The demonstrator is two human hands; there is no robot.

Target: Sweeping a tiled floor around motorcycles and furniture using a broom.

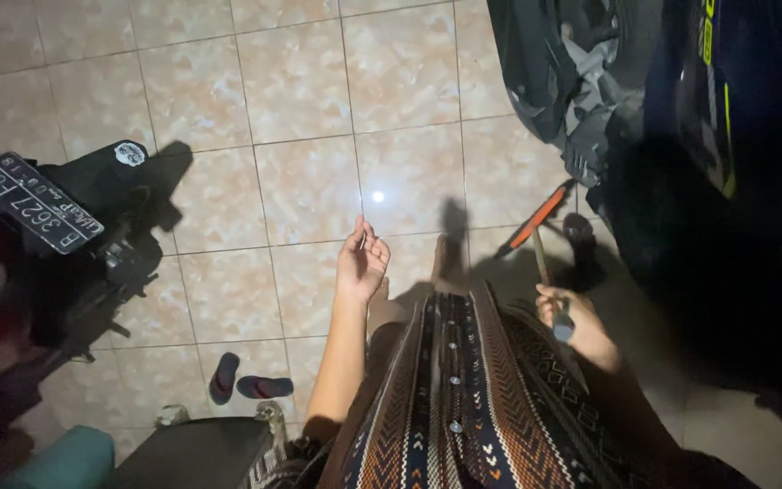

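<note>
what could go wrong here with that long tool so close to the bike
The right hand holds a long-handled tool whose red-edged head sits right by the dark motorbike; a swing might scrape its panels. The light is dim, so footing near the sandals on the tiled floor may be unsure.

Floor (300, 91) here is glossy beige marbled tile with thin grout lines, and there's a small bright light spot (377, 196) reflecting near the middle. A pair of dark flip-flops (248, 380) lies near the bottom left, one pointing up, the other sideways. The rear of a motorbike (92, 208) stands on the left, another dark motorbike (644, 109) on the right. A bare foot (450, 258) stands on the tile too.
</note>
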